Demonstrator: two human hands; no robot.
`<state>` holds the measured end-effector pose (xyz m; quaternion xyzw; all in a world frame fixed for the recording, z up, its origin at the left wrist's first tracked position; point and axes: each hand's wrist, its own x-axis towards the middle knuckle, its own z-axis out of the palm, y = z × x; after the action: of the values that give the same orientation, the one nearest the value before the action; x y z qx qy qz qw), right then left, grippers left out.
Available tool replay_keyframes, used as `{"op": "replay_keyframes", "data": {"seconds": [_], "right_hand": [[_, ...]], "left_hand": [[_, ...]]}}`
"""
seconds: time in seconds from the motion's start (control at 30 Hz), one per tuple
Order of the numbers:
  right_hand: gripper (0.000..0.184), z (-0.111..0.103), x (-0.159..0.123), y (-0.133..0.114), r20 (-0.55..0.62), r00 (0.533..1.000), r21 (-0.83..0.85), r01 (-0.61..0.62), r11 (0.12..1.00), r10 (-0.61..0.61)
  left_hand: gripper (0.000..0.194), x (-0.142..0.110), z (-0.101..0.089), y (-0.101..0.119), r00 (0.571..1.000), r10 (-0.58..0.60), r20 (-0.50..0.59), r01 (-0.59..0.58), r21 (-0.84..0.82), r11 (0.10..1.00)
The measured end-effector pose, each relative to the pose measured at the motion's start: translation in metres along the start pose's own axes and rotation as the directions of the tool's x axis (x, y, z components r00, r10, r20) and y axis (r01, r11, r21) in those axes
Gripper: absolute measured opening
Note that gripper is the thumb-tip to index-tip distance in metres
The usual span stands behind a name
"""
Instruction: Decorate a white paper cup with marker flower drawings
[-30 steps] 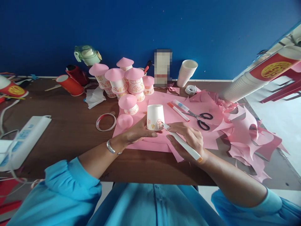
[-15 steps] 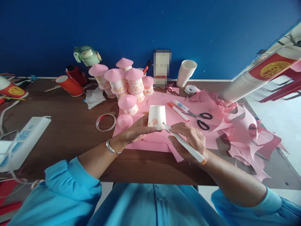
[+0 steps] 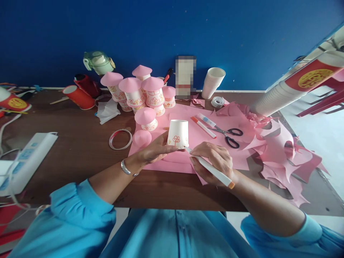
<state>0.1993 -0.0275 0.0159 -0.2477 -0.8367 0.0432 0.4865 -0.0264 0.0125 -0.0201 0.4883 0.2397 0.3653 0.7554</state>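
An upside-down white paper cup with small flower drawings stands on a pink paper sheet. My left hand grips its lower rim from the left, thumb and fingers closed on it. My right hand holds a white marker with an orange end, its tip touching the cup's lower right edge. A flat pink paper cone lies just left of the cup.
Several finished cups with pink cone roofs stand behind. Scissors, a glue tube, another marker, tape rolls, stacked white cups, red cups, a power strip and pink paper scraps surround the work area.
The cup has been turned in my left hand, bringing a different flower drawing to the front. The marker tip stays at the cup's lower right edge.
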Motion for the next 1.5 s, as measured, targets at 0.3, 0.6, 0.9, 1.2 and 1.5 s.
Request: {"op": "replay_keyframes", "data": {"seconds": [0.3, 0.6, 0.9, 1.2, 1.5], "right_hand": [[0.025, -0.0007, 0.0012, -0.0003, 0.028, 0.999, 0.002, -0.022, 1.000, 0.021], [0.020, 0.0009, 0.0004, -0.0003, 0.032, 0.999, -0.007, -0.022, 1.000, 0.022], [0.018, 0.0014, -0.0003, 0.0012, 0.031, 0.999, -0.033, -0.017, 0.999, 0.018], [0.019, 0.0004, 0.0005, 0.0007, 0.018, 0.999, -0.042, -0.034, 0.999, 0.035], [0.019, 0.0006, 0.0004, -0.0005, 0.042, 0.999, -0.011, -0.027, 1.000, 0.028]], "left_hand": [[0.031, -0.0001, -0.0034, -0.0030, 0.999, 0.011, 0.036, -0.012, 0.017, 1.000], [0.032, 0.0007, -0.0042, -0.0060, 1.000, -0.002, 0.017, 0.002, -0.008, 1.000], [0.030, -0.0003, -0.0036, -0.0036, 0.999, -0.012, 0.046, 0.010, 0.038, 0.999], [0.035, -0.0002, -0.0066, -0.0061, 0.999, -0.006, 0.046, 0.003, 0.046, 0.999], [0.032, 0.0002, -0.0053, -0.0060, 0.999, 0.002, 0.037, -0.002, 0.001, 1.000]]}}
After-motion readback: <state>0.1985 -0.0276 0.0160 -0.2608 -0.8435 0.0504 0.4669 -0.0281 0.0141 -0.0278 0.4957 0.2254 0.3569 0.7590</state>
